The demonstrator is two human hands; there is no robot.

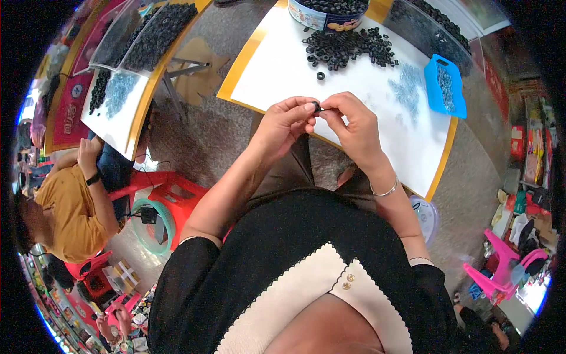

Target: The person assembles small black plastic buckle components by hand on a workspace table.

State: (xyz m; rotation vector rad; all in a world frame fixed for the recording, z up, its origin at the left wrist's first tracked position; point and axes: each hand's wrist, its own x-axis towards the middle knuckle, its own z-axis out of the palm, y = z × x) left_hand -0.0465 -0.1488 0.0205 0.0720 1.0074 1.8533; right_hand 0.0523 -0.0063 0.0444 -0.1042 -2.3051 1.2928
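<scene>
**Small black ring pinched between both hands over the desk edge**

Both hands meet above the near edge of the desk (pixel 277 71), which has a white top with a yellow border. The left hand (pixel 283 127) and right hand (pixel 351 127) are each closed narrow, fingertips drawn together on one small black ring (pixel 316 107). The ring sits between the thumbs and forefingers, held clear of the desk surface. Cannot tell whether a second piece is hidden behind the fingertips.

Handling, as a judgement: the ring looks very light, with a round, smooth outside. Whether it is hard or rubbery cannot be told. Small enough to slip or flick out of a pinch, so hold it across the outer rim with the pads of thumb and forefinger, firm but not squeezing. Does not look fragile.

Around the hands:
- A loose pile of black rings (pixel 349 48) lies farther up the desk, with one stray ring (pixel 321 75) between the pile and the hands.
- A round tin (pixel 326 16) at the far edge holds more of them.
- A scatter of small pale-blue parts (pixel 407 88) lies to the right, beside a blue tray (pixel 446 87).
- Silver bracelet (pixel 386 190) on the right wrist.

To the left, another person in a yellow shirt (pixel 71 203) sits at a second desk (pixel 121 121) with similar parts.
</scene>
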